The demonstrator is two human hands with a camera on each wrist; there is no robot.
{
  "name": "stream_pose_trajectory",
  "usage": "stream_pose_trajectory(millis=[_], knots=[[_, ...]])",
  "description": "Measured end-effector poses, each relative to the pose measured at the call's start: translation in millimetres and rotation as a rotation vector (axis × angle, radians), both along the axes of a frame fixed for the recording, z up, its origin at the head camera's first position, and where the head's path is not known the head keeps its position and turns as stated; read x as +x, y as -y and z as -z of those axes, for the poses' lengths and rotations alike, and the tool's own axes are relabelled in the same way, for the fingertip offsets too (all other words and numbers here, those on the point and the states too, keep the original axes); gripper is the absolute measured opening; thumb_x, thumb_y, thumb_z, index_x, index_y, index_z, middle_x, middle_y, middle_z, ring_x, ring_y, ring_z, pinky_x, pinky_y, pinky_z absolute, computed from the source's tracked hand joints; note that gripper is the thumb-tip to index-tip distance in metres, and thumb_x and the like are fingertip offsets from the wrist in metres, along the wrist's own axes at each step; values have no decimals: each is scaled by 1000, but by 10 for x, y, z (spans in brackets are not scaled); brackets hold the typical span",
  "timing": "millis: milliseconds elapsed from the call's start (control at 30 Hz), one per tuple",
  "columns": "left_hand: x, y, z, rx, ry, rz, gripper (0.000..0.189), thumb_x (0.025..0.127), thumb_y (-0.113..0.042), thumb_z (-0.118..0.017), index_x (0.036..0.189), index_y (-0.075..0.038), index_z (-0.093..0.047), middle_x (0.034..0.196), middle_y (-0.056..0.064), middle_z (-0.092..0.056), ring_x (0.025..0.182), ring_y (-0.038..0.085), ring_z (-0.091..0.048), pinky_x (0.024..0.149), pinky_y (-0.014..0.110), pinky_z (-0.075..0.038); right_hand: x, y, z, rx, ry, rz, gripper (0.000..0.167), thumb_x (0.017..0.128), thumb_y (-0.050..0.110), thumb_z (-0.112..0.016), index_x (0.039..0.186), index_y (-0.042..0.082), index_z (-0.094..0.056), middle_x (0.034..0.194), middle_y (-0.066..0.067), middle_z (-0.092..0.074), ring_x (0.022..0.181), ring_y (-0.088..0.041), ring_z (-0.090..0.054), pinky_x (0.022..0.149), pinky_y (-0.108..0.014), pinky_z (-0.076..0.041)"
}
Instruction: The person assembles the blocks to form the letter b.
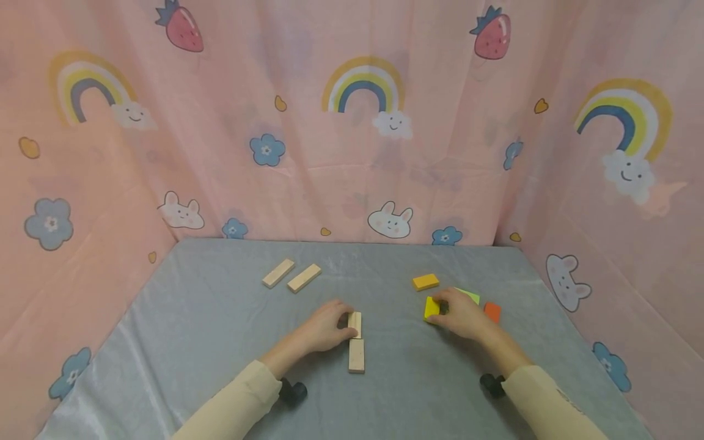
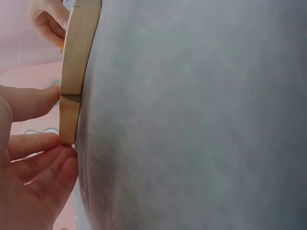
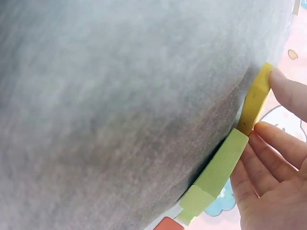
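Two plain wooden blocks lie end to end in the middle of the cloth. My left hand (image 1: 324,328) pinches the farther wooden block (image 1: 358,321) between thumb and fingers; the nearer wooden block (image 1: 357,355) meets its end. In the left wrist view the thumb sits by the seam of the pair. To the right, my right hand (image 1: 464,313) grips a yellow block (image 3: 255,98), thumb at one end and fingers at the other. Against that hand's fingers is a light green block (image 3: 220,165), partly hidden by the hand in the head view.
Two more wooden blocks, one left (image 1: 278,272) and one right (image 1: 304,278), lie slanted at the back left. An orange-yellow block (image 1: 426,282) lies beyond the right hand, a red-orange block (image 1: 492,312) beside its wrist. Pink patterned curtains (image 1: 352,183) border the grey cloth (image 1: 220,293).
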State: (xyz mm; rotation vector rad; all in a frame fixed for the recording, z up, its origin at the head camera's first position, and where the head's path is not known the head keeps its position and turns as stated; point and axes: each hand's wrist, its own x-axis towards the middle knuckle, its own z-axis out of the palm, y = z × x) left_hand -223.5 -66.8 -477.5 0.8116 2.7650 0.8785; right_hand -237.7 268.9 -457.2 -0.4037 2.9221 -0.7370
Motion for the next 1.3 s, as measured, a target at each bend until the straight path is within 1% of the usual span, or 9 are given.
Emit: stream_pose_trajectory(millis=[167,433,567,667,867,1000,1133,1300], knots=[[-9,-33,15,-20,-18,1,44,95,-30,-73,130,-3,-65,129,11,-64,122,29,-59,101,46,-49,-4,-13,16,-7,-6,0,50,88,23,-81,125,-7,-66,120,-18,-65,107,-31,-60,97,-54,-50],[-10,-12,28,8,-15,8,44,94,-28,-74,129,-3,-65,127,11,-64,121,28,-59,101,46,-49,-3,-25,37,-14,-20,0,50,88,23,-81,125,-6,-66,120,-18,-65,108,-32,-60,98,-55,-50],[-21,1,34,18,-3,11,44,95,-28,-74,129,-2,-64,128,11,-64,121,29,-59,101,46,-49,-1,-18,14,-27,-20,6,49,88,24,-81,125,-5,-66,120,-16,-65,108,-32,-60,98,-55,-49],[-30,11,43,21,5,8,43,96,-27,-73,130,-3,-64,128,11,-63,122,29,-58,102,47,-49,17,9,-27,-37,-19,10,49,89,24,-80,125,-5,-66,122,-18,-64,112,-35,-60,99,-56,-49],[-35,24,40,24,15,5,41,96,-25,-72,130,-4,-65,126,9,-64,119,26,-59,101,45,-49,74,136,-138,-62,-41,-2,50,91,24,-78,128,-6,-64,130,-23,-61,120,-41,-57,102,-60,-46],[-28,31,20,26,26,7,41,96,-24,-73,130,-3,-65,126,10,-64,120,27,-59,101,46,-49,103,223,-166,-88,-59,-7,49,92,25,-77,130,-4,-64,133,-21,-61,119,-39,-58,102,-59,-47],[-19,28,0,22,33,7,41,96,-24,-73,130,-3,-65,128,10,-64,121,28,-59,102,46,-49,141,295,-181,-124,-45,-6,50,94,28,-75,132,-2,-64,133,-18,-62,120,-37,-58,101,-58,-48],[-10,19,-9,14,29,4,41,96,-24,-72,130,-3,-64,127,10,-64,121,27,-59,102,46,-49,185,407,-150,-159,-48,-28,47,95,30,-73,132,2,-65,130,-14,-63,117,-35,-60,98,-56,-51]])
